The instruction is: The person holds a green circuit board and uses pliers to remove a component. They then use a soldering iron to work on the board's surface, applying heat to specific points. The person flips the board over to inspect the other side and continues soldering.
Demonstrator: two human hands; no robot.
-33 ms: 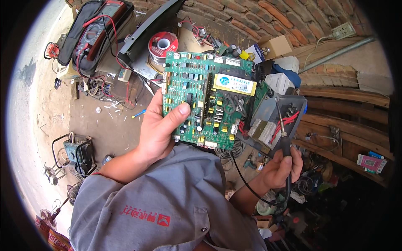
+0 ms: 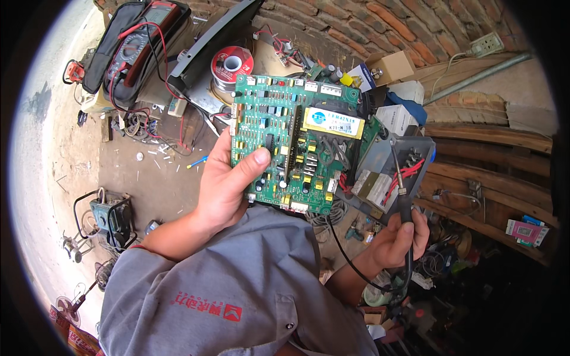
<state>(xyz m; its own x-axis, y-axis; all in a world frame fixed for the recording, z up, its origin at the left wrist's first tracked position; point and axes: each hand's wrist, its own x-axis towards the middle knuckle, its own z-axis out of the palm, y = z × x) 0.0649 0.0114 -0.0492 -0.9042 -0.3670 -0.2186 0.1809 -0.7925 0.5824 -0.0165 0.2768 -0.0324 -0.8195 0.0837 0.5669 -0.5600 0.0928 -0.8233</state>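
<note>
Green circuit board unmoved in closed left hand, soldering iron in gripping right hand.

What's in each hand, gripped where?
Left hand holds the green circuit board by its left edge, thumb on top. Right hand grips the soldering iron by its handle.

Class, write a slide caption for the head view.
Left hand holds a green circuit board; right hand grips a soldering iron.

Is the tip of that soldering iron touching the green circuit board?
No. The soldering iron in the right hand points up beside the green circuit board, its tip clear of it.
</note>
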